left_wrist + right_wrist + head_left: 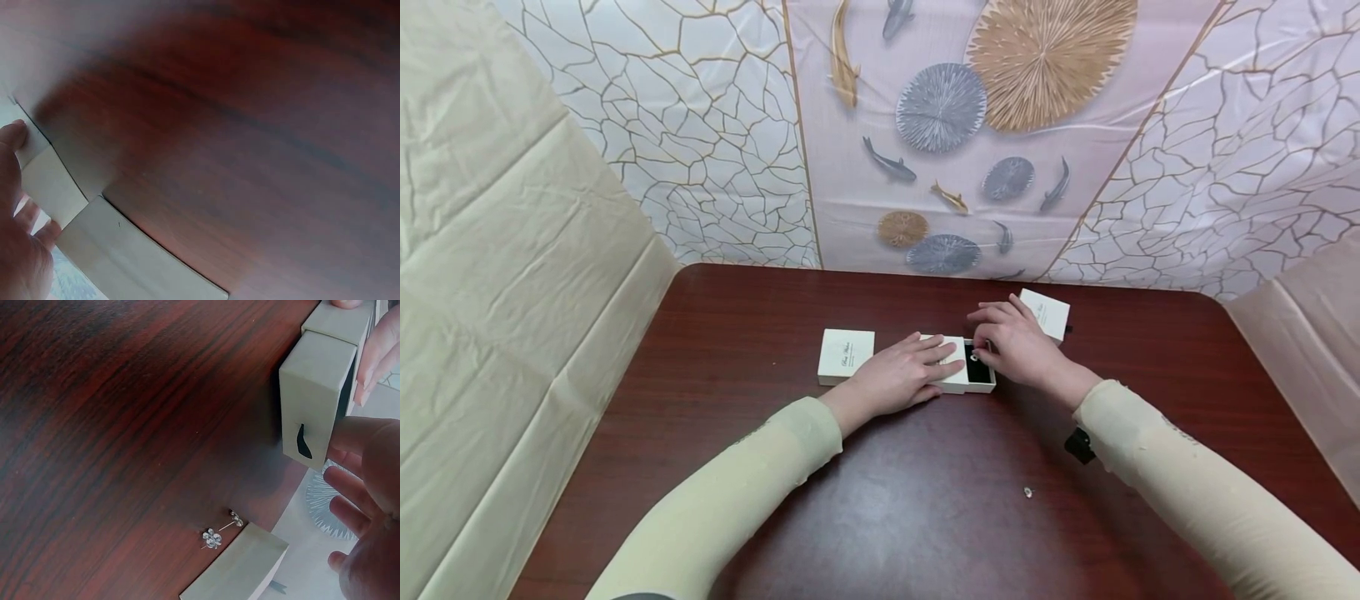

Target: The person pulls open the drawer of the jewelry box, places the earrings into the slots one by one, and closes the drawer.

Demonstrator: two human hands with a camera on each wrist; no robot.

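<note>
My left hand (902,373) holds a small white jewelry box (956,379) on the table, fingers spread over its top and thumb against its near side. The box's drawer (312,406), with black lining and a dark pull tab, is slid partly out to the right. At the drawer, my right hand (1018,346) has thumb and index finger pinched at a small shiny earring (974,357) above the lining; in the right wrist view the fingertips are hidden inside the drawer. Two flower-shaped stud earrings (212,538) lie on the table in that view.
Another white box (846,354) stands left of my left hand. A third white box (1051,317) is behind my right hand, close to the two studs. Nearer me lies a small shiny piece (1028,492) on the dark wooden table (865,517). Patterned cloth hangs behind the table.
</note>
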